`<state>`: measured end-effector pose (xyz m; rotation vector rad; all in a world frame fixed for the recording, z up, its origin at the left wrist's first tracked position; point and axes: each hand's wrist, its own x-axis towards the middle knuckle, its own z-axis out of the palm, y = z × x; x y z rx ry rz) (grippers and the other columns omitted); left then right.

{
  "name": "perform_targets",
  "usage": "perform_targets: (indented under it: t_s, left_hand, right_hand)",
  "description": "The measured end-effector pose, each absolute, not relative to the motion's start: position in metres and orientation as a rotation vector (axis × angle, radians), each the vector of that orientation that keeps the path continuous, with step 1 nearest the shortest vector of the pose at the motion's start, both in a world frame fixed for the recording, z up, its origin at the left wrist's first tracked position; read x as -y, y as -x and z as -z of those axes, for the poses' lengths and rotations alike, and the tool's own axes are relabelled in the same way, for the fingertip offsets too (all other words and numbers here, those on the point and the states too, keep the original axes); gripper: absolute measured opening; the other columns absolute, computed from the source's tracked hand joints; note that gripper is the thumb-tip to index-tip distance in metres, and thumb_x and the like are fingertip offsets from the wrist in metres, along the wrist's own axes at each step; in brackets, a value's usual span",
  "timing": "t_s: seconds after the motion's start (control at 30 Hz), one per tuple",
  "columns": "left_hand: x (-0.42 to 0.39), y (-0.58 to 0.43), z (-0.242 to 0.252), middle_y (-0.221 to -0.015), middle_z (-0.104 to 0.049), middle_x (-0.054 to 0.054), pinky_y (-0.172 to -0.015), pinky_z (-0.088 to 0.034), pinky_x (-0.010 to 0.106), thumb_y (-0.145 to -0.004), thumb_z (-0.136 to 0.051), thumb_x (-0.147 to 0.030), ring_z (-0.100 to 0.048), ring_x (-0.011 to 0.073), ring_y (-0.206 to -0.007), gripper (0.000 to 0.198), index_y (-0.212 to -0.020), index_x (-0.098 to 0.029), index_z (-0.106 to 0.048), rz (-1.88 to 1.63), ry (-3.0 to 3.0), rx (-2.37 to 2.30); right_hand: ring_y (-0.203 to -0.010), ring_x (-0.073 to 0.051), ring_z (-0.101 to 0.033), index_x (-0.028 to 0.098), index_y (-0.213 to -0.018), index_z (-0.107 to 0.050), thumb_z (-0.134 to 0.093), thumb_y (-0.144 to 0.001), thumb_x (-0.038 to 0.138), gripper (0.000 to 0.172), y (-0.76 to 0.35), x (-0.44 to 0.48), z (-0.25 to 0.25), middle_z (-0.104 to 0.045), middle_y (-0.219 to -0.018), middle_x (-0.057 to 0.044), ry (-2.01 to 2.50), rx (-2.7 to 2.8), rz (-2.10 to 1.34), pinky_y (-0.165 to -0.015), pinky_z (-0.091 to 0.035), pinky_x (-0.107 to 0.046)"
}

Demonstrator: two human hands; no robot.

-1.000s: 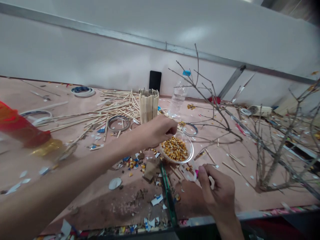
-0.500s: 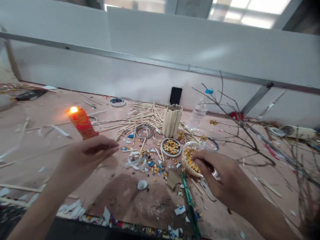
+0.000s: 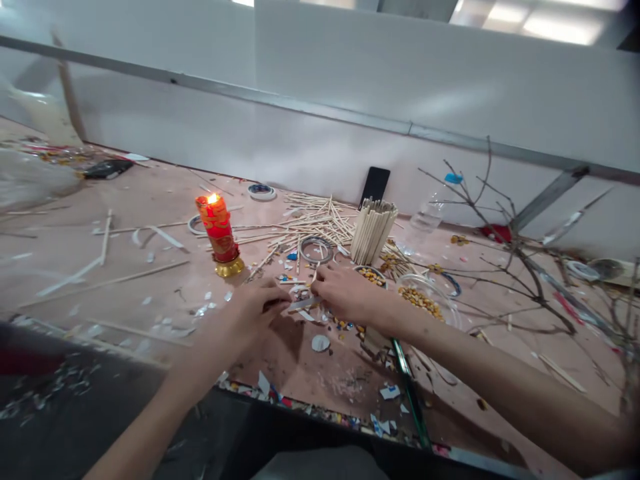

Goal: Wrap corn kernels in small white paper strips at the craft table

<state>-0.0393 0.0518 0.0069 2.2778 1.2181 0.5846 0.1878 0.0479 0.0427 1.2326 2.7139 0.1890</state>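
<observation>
Over the middle of the table my left hand (image 3: 260,305) is closed, fingers bent together; whatever sits between the fingertips is too small to make out. My right hand (image 3: 347,292) reaches across from the right, its fingers pinched downward close to the left one, and what they grip is hidden. Between the two lies a whitish strip (image 3: 306,303) among paper scraps. A clear plastic bowl of yellow kernels (image 3: 420,301) stands under the right forearm. Behind that wrist, a round lid with more kernels (image 3: 371,275) is partly covered. A lit red candle (image 3: 219,230) on a gold base burns left of my hands.
A bundle of upright sticks (image 3: 373,233) stands behind, before a leaning black phone (image 3: 375,185). Loose sticks (image 3: 320,223) and tape rings (image 3: 316,249) lie around. Bare branches (image 3: 530,267) and a clear bottle (image 3: 427,217) occupy the right. A green-edged tool (image 3: 413,393) lies near the front edge.
My right hand has left the kernel bowl and moved left to the scraps beside my left hand. The view has shifted, and the candle's gold base now shows.
</observation>
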Motion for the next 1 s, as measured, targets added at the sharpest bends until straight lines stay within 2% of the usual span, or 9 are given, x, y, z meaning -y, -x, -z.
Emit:
perform_targets:
  t_s: [0.2,0.47,0.57,0.67,0.83,1.0]
  left_hand:
    - [-0.064,0.019,-0.011,-0.104,-0.068,0.007,-0.091,-0.059,0.037,-0.099,-0.06,-0.037,-0.066,0.0162,-0.098,0.027,-0.107,-0.011,-0.066,-0.47,-2.342,-1.151]
    - [-0.061,0.001,-0.018,-0.096,-0.067,0.005,-0.085,-0.058,0.033,-0.098,-0.061,-0.038,-0.065,0.0143,-0.09,0.028,-0.1,-0.011,-0.065,-0.635,-2.184,-1.074]
    - [-0.057,-0.003,-0.024,-0.093,-0.066,0.004,-0.083,-0.058,0.032,-0.098,-0.061,-0.039,-0.065,0.0138,-0.088,0.029,-0.095,-0.01,-0.065,-0.741,-2.04,-1.017]
    - [-0.056,-0.001,-0.023,-0.094,-0.066,0.004,-0.08,-0.059,0.03,-0.097,-0.063,-0.038,-0.065,0.0135,-0.087,0.028,-0.097,-0.01,-0.065,-0.813,-1.869,-0.971]
    - [-0.057,0.018,-0.016,-0.092,-0.065,0.003,-0.072,-0.057,0.026,-0.098,-0.062,-0.036,-0.063,0.011,-0.078,0.028,-0.109,-0.01,-0.064,-0.941,-1.606,-1.005]
    - [-0.056,0.037,-0.014,-0.085,-0.062,0.001,-0.065,-0.052,0.022,-0.098,-0.062,-0.037,-0.059,0.0092,-0.073,0.027,-0.104,-0.01,-0.064,-1.016,-1.459,-1.011]
  right_hand:
    - [-0.11,-0.025,-0.065,0.015,-0.116,-0.065,-0.069,-0.099,0.035,0.026,-0.185,-0.054,-0.044,-0.066,-0.12,-0.008,-1.265,-2.784,-0.051,-0.095,-0.057,-0.047]
    - [-0.084,-0.017,-0.068,0.015,-0.103,-0.066,-0.067,-0.1,0.032,0.018,-0.196,-0.042,-0.065,-0.068,-0.094,-0.001,-1.509,-3.166,0.518,-0.078,-0.06,-0.035]
    - [-0.072,-0.014,-0.065,0.015,-0.1,-0.065,-0.066,-0.102,0.035,0.02,-0.192,-0.039,-0.061,-0.064,-0.083,0.002,-1.582,-3.268,0.766,-0.067,-0.058,-0.029]
    - [-0.07,-0.013,-0.063,0.015,-0.097,-0.065,-0.064,-0.102,0.039,0.025,-0.188,-0.042,-0.055,-0.063,-0.081,0.002,-1.641,-3.352,0.932,-0.064,-0.056,-0.027]
    - [-0.085,-0.017,-0.066,0.016,-0.095,-0.064,-0.067,-0.099,0.044,0.029,-0.184,-0.056,-0.059,-0.066,-0.094,-0.002,-1.781,-3.5,0.946,-0.076,-0.058,-0.034]
    - [-0.068,-0.013,-0.059,0.016,-0.084,-0.062,-0.069,-0.097,0.045,0.032,-0.173,-0.07,-0.071,-0.059,-0.075,0.004,-1.822,-3.54,0.731,-0.067,-0.053,-0.029]
